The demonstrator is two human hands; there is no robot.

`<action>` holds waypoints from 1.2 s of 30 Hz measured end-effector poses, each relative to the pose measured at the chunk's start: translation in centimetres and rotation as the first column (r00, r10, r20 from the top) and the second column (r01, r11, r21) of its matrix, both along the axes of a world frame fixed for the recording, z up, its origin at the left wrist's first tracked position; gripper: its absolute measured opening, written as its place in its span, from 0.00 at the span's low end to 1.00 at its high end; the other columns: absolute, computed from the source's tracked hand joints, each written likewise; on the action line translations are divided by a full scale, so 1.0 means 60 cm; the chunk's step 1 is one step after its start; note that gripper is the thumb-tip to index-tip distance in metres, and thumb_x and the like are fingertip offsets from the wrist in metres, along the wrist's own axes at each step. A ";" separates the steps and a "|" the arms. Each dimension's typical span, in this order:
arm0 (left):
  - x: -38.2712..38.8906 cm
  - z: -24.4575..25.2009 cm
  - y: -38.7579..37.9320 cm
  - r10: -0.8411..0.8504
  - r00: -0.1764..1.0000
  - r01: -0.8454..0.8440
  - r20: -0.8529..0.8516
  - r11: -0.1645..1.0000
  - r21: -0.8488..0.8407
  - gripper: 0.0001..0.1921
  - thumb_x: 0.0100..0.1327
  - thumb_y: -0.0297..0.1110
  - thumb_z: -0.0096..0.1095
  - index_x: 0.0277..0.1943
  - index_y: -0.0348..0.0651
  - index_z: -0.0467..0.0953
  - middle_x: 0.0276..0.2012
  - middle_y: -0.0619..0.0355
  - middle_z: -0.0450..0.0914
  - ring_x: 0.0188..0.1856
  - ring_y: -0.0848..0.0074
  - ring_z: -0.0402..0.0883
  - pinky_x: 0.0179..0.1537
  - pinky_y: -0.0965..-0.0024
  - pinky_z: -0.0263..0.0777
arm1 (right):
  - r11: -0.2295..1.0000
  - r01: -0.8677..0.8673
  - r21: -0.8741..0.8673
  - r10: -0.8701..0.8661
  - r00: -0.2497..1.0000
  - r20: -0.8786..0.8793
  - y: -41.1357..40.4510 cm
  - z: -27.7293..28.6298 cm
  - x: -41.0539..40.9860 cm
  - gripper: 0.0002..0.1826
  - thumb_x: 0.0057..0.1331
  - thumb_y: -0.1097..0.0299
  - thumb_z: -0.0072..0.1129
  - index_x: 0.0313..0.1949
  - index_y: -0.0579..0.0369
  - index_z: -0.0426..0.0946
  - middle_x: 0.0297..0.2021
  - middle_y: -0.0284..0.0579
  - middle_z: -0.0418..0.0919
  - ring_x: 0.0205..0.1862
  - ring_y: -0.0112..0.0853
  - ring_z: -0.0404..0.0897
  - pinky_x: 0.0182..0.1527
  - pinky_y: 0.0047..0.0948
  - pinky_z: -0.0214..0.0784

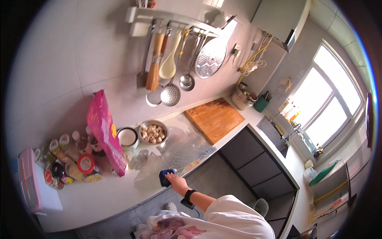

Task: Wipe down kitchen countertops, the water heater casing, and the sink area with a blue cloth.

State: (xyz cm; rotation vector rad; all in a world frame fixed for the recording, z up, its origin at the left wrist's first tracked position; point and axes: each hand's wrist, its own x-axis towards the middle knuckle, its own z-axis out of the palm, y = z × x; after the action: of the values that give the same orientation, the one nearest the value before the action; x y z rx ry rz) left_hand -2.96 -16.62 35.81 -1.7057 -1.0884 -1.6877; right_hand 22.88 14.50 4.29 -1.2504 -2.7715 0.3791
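My right hand reaches over the front part of the white counter, with its fingers closed on a dark blue cloth. The cloth rests on the counter close to the front edge. Beyond it spreads a shiny, smeared-looking area; I cannot tell whether it is clear film or a wet surface. A steel bowl of pale, rounded pieces that look like garlic bulbs stands against the wall side. Beside the bowl is a white container with a dark rim. My left hand is out of view.
A tall pink plastic bag leans near several jars and bottles. At the counter's far left stands a pink-lidded box. A wooden cutting board lies towards the sink. Ladles and other utensils hang from a wall rail.
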 end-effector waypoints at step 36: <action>0.392 -0.309 0.588 -0.533 0.641 -0.215 -0.552 0.566 -0.796 0.28 0.58 0.50 0.60 0.59 0.48 0.70 0.64 0.50 0.65 0.67 0.60 0.61 0.62 0.52 0.57 | -0.041 0.939 -0.341 -0.936 -0.155 -0.316 -0.415 0.003 0.617 0.24 0.43 0.63 0.71 0.42 0.50 0.81 0.32 0.47 0.83 0.36 0.39 0.83 0.41 0.33 0.74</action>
State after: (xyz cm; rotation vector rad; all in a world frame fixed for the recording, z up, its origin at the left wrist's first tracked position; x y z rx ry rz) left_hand 20.59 18.69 17.26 -2.8066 -1.3347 -0.2227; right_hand 59.93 -10.40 4.47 -2.3184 -0.7430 0.3844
